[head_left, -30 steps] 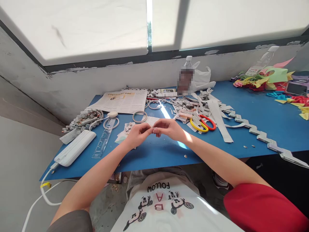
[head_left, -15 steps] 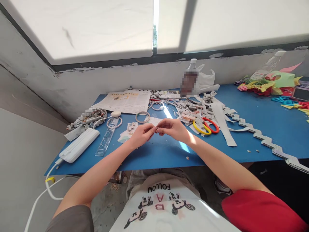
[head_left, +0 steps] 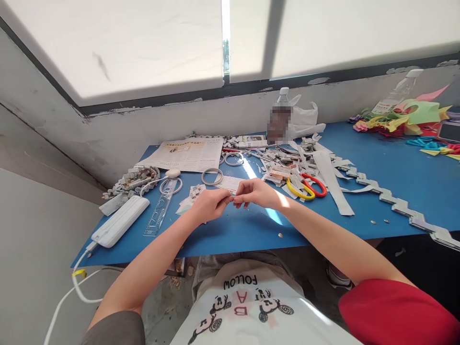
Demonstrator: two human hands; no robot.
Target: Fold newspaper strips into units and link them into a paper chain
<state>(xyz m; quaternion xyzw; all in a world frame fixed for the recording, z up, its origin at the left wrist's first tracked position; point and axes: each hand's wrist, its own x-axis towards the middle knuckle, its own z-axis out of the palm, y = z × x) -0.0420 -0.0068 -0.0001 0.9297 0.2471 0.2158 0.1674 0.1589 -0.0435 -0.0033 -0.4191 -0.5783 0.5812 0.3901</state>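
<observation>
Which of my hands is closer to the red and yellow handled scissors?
Right. The right hand sits just left of the red and yellow handled scissors; the left hand is farther left.

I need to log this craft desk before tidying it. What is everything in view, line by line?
table: one, blue, under the window
newspaper: one, white and yellow, far left
power bank: one, white, near left edge, cable attached
ruler: one, clear, beside the power bank
rings: several, grey, mid-table
scissors: two pairs, yellow and red handles, right of the hands
paper strips: many, grey, heaped centre-right
folded paper chain: one, grey, running to the right edge
bottle: one, clear, by the wall
plastic bag: one, white, behind the bottle
coloured paper: a pile, far right
left hand: pinching a small piece, fingertips meeting the right
right hand: pinching the same piece
</observation>
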